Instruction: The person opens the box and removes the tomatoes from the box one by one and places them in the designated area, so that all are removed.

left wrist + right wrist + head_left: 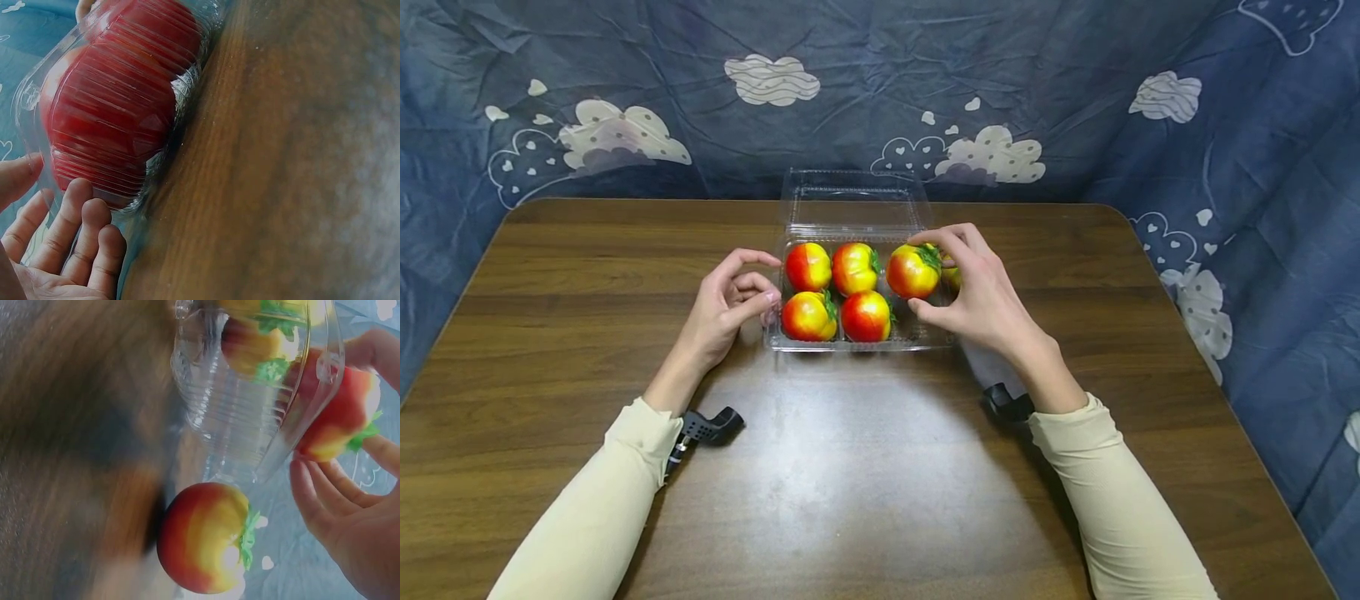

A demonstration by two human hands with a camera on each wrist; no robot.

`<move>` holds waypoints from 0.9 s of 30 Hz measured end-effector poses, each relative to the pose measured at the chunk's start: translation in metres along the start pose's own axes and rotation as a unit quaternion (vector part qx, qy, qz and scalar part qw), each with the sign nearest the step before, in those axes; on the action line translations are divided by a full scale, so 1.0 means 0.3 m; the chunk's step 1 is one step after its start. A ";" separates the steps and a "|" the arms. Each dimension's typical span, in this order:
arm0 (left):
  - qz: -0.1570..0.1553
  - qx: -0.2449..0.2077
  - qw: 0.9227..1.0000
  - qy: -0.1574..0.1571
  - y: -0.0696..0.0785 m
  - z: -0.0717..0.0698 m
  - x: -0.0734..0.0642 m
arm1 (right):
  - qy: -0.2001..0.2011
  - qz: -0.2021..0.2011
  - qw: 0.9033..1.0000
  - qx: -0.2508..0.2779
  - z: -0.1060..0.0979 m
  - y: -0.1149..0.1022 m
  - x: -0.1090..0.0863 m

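Observation:
My right hand (988, 296) holds a red-and-yellow fruit (913, 271) with a green leafy top, thumb at its near side and fingers at its far side, over the right part of a clear plastic container (917, 335). In the right wrist view that fruit (342, 415) overlaps the container's rim. Several like fruits, among them one at the near left (808, 317), sit in the container's left and middle compartments. My left hand (722, 304) pinches the container's left edge; in the left wrist view its fingertips (78, 190) lie against the ribbed wall.
Another such fruit (205, 537) stands just right of the container, mostly hidden behind my right hand in the head view. The container's clear lid (857, 204) is folded open toward the back edge of the wooden table (850, 467). A blue cloud-patterned cloth (865, 83) hangs behind.

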State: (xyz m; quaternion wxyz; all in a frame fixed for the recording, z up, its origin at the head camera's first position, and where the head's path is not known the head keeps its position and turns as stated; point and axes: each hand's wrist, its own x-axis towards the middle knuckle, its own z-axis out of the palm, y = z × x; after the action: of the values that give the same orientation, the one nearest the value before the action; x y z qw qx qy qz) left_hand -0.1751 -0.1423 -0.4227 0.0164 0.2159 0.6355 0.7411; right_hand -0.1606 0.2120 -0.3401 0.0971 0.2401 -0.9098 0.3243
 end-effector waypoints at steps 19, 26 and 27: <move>0.000 0.000 1.000 0.002 0.002 0.003 -0.001 | 0.096 0.023 0.995 -0.032 -0.034 0.041 0.011; -0.001 0.000 1.000 0.002 -0.003 0.002 0.002 | 0.121 0.064 0.990 -0.013 -0.055 0.057 0.009; -0.001 0.000 1.000 0.002 -0.003 0.002 0.001 | 0.124 0.070 0.990 -0.012 -0.058 0.061 0.009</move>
State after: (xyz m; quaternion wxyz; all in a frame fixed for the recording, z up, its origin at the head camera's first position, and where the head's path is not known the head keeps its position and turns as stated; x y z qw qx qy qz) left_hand -0.1754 -0.1414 -0.4234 0.0155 0.2142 0.6360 0.7412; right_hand -0.1716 0.2344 -0.3356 0.1895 0.1328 -0.9091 0.3463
